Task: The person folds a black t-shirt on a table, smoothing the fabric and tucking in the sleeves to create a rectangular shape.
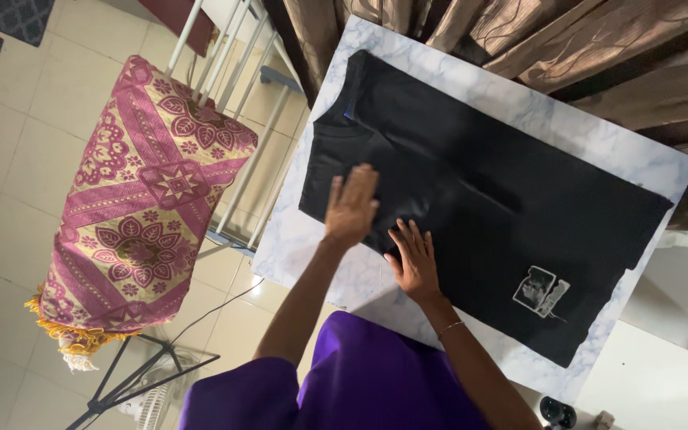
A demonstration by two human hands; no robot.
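Observation:
A black T-shirt (479, 199) lies flat and folded lengthwise on a white marbled table (599, 135). A small white printed picture (541, 291) shows near its right end, a blue neck label (349, 110) at its left end. My left hand (352, 205) rests palm down on the shirt's left part, fingers together and flat. My right hand (414, 261) presses flat on the shirt's near edge, fingers spread. Neither hand grips the cloth. I wear purple sleeves.
A pink and gold patterned cloth (141, 199) hangs over a white drying rack (240, 103) to the left of the table. Brown curtains (583, 40) hang behind the table. A fan (149, 394) stands on the tiled floor below.

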